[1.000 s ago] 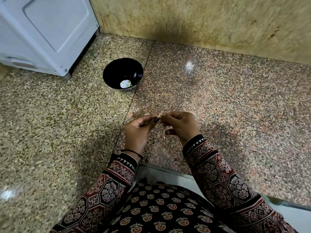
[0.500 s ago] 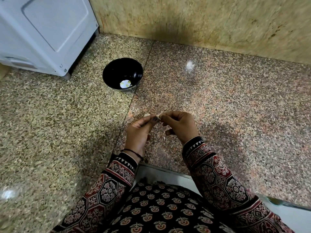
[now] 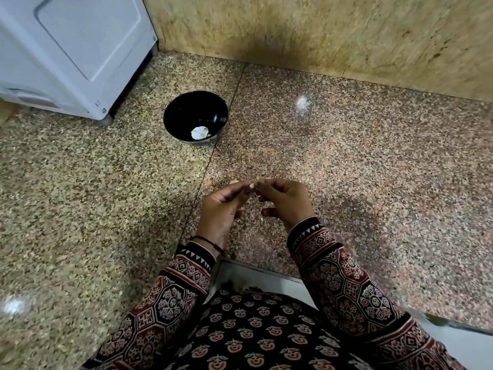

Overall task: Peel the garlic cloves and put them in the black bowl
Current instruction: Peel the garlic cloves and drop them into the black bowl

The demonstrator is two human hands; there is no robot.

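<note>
1. Near the middle, just above the counter (image 3: 346, 169): left hand (image 3: 221, 209) and right hand (image 3: 286, 201) held together, fingertips meeting.
2. Pinched between the fingertips of both hands: clove (image 3: 251, 185), tiny and pale, mostly hidden.
3. Left hand: thumb and first finger closed on the clove from the left, one dark nail showing, other fingers tucked under.
4. Right hand: fingers curled over the clove from the right, one finger sticking out lower down on the near side.
5. Far and left of the hands, well apart from them: bowl (image 3: 192, 108), black, sitting upright on the counter, just left of the line between two stone slabs.
6. Down at the bottom of the bowl: white patch with a few pale yellow bits (image 3: 200, 132), too small to tell what.
7. Far left: big white machine (image 3: 74, 49), standing on a small foot, near the bowl but not touching it.
8. Along the far side: yellow-brown wall (image 3: 333, 36) with a dark shadow on it.
9. Around the left wrist: thin black band (image 3: 210, 243).
10. On both arms: sleeves (image 3: 344, 284) with red, black and cream patterns.
11. On the counter, right below the right hand: small pale fleck (image 3: 262, 218), too small to tell what.
</note>
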